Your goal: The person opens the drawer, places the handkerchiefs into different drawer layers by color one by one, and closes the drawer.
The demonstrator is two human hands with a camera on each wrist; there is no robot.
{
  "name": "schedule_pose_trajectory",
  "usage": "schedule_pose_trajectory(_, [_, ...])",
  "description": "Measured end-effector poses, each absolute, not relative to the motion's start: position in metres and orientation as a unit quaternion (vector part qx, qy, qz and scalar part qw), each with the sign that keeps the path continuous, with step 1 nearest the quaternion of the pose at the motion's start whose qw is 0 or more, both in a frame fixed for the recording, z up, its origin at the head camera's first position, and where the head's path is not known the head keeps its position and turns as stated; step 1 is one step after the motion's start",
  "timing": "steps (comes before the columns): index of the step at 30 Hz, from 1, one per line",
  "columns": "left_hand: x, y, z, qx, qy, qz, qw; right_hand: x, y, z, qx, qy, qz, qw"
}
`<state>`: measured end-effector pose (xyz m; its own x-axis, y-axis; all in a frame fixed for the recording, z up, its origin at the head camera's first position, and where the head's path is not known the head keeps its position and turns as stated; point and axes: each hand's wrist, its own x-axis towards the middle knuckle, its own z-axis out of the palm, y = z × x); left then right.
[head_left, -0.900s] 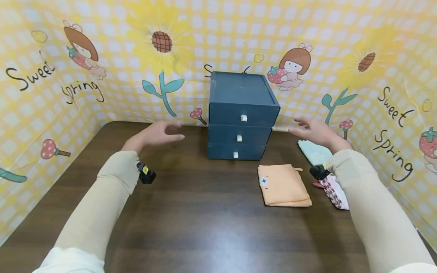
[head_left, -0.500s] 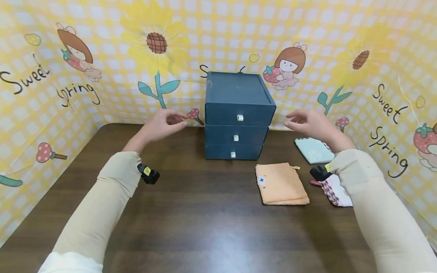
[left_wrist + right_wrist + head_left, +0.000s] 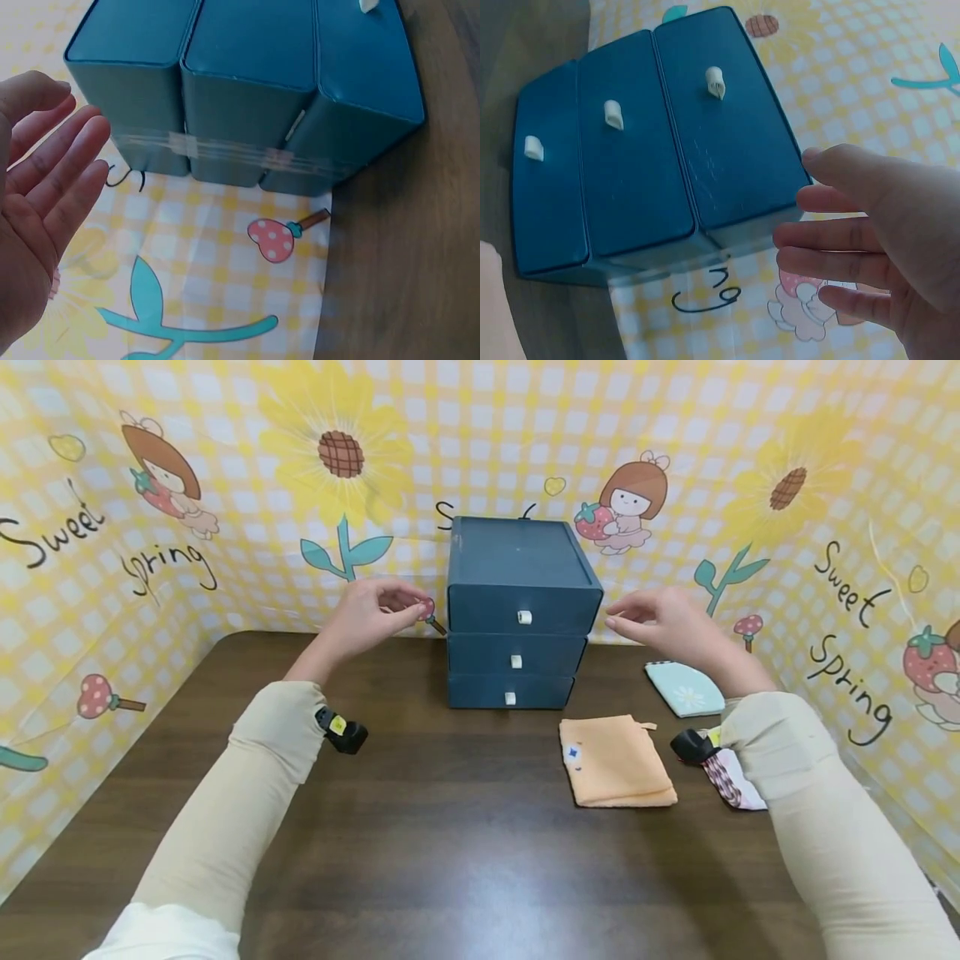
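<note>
A dark blue three-drawer box stands at the back of the table, its drawers closed, each with a small white pull tab. My left hand hovers just left of the box's top drawer, fingers loosely bent and holding nothing. On the other side, my right hand is raised close to the box's right edge with nothing in it. In the left wrist view, strips of clear tape run across the box's side, and the left fingers are apart from it. The right fingertips overlap the top drawer's edge in the right wrist view.
A folded orange cloth lies on the brown table, front right of the box. Behind and beside it are a light blue folded cloth and a white-and-checked cloth, partly under the right forearm. Yellow checked fabric surrounds the table.
Both hands have risen a little and moved inward, nearer to the sides of the drawer box. The box and cloths have shifted slightly left in view; the box stays closed.
</note>
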<state>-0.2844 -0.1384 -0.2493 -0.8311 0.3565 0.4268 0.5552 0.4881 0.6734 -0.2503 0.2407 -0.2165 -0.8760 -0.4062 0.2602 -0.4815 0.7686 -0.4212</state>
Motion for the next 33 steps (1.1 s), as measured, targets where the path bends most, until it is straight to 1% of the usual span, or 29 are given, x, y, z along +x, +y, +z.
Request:
schedule_pose_trajectory(1, [-0.28, -0.135, -0.245, -0.265, -0.855, -0.432, 0.111, -0.25, 0.239, -0.216, 0.241, -0.937, 0.239, 0.08])
schedule_pose_trajectory(5, [-0.282, -0.129, -0.24, -0.267, -0.849, -0.443, 0.108, -0.251, 0.232, -0.216, 0.253, -0.937, 0.222, 0.092])
schedule_pose_trajectory(7, [-0.292, -0.129, -0.243, -0.278, -0.841, -0.45, 0.115, -0.252, 0.228, -0.217, 0.259, -0.936, 0.22, 0.093])
schedule_pose_trajectory(8, [-0.298, -0.13, -0.245, -0.285, -0.837, -0.452, 0.12, -0.252, 0.226, -0.217, 0.262, -0.935, 0.22, 0.091])
schedule_pose_trajectory(12, [-0.302, -0.125, -0.24, -0.302, -0.832, -0.445, 0.132, -0.252, 0.218, -0.217, 0.267, -0.935, 0.223, 0.074])
schedule_pose_trajectory(15, [-0.305, -0.121, -0.236, -0.304, -0.834, -0.442, 0.13, -0.254, 0.21, -0.217, 0.27, -0.935, 0.22, 0.065])
schedule_pose_trajectory(19, [-0.307, -0.119, -0.234, -0.3, -0.838, -0.439, 0.117, -0.26, 0.199, -0.22, 0.288, -0.931, 0.218, 0.058])
schedule_pose_trajectory(25, [-0.308, -0.12, -0.233, -0.289, -0.851, -0.423, 0.115, -0.268, 0.186, -0.221, 0.325, -0.917, 0.225, 0.054])
schedule_pose_trajectory(33, [-0.312, -0.115, -0.233, -0.285, -0.849, -0.438, 0.081, -0.272, 0.175, -0.226, 0.307, -0.923, 0.231, 0.021])
